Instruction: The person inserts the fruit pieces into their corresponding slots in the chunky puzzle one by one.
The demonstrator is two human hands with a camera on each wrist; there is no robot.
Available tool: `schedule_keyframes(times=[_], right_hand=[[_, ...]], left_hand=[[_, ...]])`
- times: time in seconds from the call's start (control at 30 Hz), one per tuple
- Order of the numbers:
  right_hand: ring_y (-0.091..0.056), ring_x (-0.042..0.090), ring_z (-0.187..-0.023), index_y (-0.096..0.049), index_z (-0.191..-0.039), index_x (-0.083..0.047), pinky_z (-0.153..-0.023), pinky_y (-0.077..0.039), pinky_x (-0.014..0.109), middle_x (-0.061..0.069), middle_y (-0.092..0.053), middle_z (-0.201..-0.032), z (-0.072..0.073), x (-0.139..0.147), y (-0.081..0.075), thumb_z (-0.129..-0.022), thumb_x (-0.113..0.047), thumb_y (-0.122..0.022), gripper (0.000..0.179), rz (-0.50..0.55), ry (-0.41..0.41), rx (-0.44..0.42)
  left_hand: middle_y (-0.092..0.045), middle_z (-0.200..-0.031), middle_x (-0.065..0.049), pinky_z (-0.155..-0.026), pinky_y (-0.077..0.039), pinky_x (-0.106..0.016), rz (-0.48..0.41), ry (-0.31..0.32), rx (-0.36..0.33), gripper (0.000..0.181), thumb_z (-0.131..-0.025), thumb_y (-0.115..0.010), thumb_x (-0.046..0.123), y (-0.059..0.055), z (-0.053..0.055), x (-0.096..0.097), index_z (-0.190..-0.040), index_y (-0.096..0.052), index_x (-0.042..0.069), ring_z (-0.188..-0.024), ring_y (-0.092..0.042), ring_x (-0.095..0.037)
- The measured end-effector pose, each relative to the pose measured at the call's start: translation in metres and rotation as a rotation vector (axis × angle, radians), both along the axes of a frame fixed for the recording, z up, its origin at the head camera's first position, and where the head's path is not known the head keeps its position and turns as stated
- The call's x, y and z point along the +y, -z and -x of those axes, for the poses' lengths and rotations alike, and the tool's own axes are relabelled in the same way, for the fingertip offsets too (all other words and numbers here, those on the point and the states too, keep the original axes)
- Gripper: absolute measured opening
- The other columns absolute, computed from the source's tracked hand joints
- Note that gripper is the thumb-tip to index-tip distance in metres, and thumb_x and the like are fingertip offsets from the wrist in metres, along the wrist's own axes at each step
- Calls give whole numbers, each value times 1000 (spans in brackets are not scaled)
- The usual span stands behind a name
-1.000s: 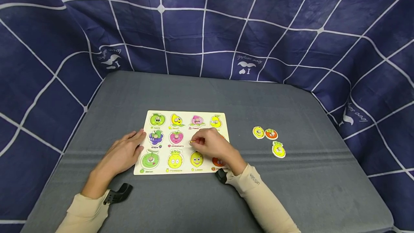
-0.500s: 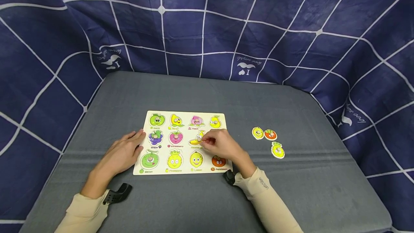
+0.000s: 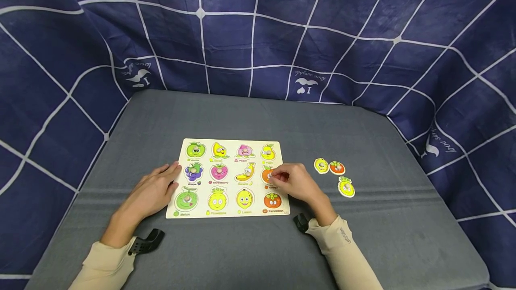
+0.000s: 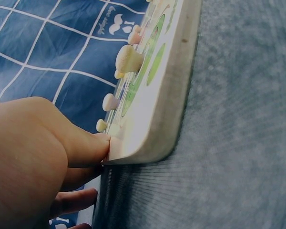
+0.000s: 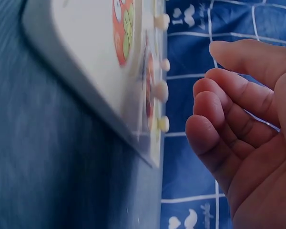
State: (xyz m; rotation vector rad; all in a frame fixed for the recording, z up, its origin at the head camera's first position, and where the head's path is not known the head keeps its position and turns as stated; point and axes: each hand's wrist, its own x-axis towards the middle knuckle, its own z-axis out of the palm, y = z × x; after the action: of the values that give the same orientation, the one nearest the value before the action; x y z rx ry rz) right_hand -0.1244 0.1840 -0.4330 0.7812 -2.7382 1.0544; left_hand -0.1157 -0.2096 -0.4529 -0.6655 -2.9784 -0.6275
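A pale fruit puzzle board lies flat with knobbed pieces in it. My left hand rests at its left edge; in the left wrist view the thumb touches the near corner. At the board's right side, my right hand hovers with its fingertips close over the orange piece. The right wrist view shows those fingers loosely bent, apart from the knobs, with nothing between them. The banana piece sits in its slot. The pineapple, lemon and persimmon pictures in the front row show no knobs.
Right of the board, three loose pieces lie on the grey table: a yellow lemon piece, a red-orange persimmon piece and a pineapple piece. A dark blue checked cloth hangs around the table's back and sides.
My right hand has let go of the banana piece, now flat in its slot, and has moved right to the orange piece. The left hand has stayed put.
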Motion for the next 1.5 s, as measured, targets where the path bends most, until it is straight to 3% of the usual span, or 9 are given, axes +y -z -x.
schedule_keyframes(times=[0.3, 1.07, 1.5], right_hand=[[-53, 3, -59, -74, -80, -8, -53, -46, 22, -8, -60, -68, -4, 23, -1, -80, -7, -81, 7, 4, 62, -5], [-56, 3, -61, -74, -87, 1, -55, -48, 22, -6, -64, -71, -13, 79, 1, -76, 4, -79, 12, -5, 162, -43], [-55, 2, -58, -74, -85, 1, -52, -45, 16, -4, -63, -67, -22, 115, 0, -77, 5, -78, 10, -34, 292, -23]], left_hand=[[-46, -144, -28, -95, -37, -68, 2, -2, 0, 48, -94, -61, 5, 1, 1, 0, -138, -51, -10, -128, -44, -52], [-46, -143, -28, -95, -36, -69, -9, -1, 3, 48, -93, -62, 4, 1, 0, 0, -137, -51, -11, -127, -44, -53], [-46, -144, -28, -96, -36, -68, -2, 4, 8, 48, -93, -62, 4, 2, 1, 0, -137, -51, -11, -127, -44, -53]])
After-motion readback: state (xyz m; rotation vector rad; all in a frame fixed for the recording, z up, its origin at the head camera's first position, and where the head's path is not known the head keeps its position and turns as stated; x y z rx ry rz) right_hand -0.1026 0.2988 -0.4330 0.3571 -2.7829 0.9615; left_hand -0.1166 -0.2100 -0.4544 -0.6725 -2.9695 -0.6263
